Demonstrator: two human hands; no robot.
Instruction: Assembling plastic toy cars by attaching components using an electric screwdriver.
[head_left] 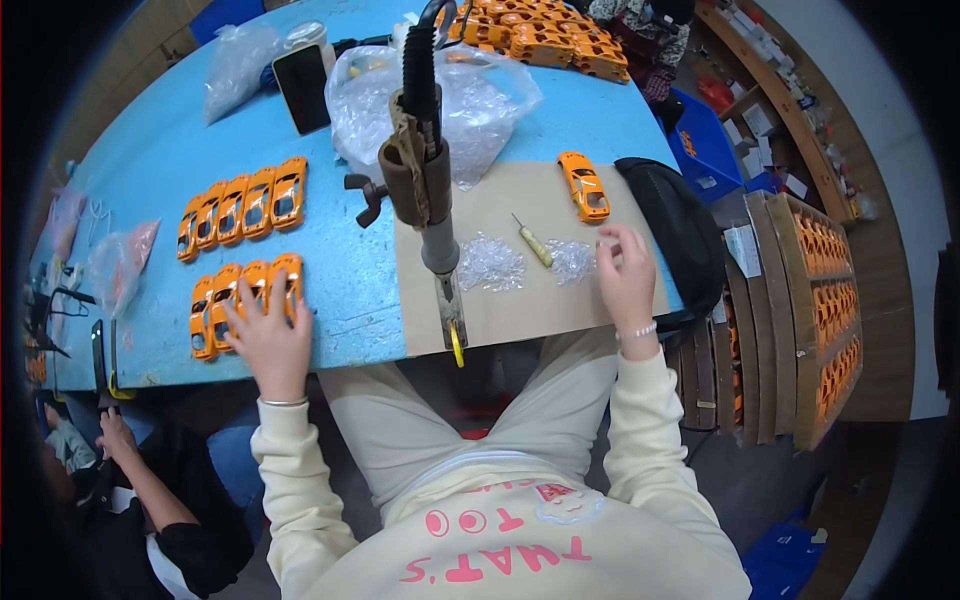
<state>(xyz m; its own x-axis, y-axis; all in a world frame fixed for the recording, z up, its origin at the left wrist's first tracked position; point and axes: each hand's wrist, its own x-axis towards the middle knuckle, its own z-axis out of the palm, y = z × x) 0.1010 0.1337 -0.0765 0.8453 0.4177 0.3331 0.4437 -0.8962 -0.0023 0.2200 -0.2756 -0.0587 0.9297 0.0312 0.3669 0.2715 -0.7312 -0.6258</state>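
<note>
Down at the table edge (330, 345), her left hand (268, 335) lies spread on orange cars (245, 290); right hand (625, 275) pinches clear bits (572, 258), open cardboard (520, 310) between.

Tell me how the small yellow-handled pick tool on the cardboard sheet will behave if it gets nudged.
The yellow-handled pick tool looks slim and rounded, so it would probably roll on the flat cardboard sheet. It seems stiff and light for its size. Its thin metal tip could catch the small clear plastic pieces lying against it, beside the right hand.
</note>
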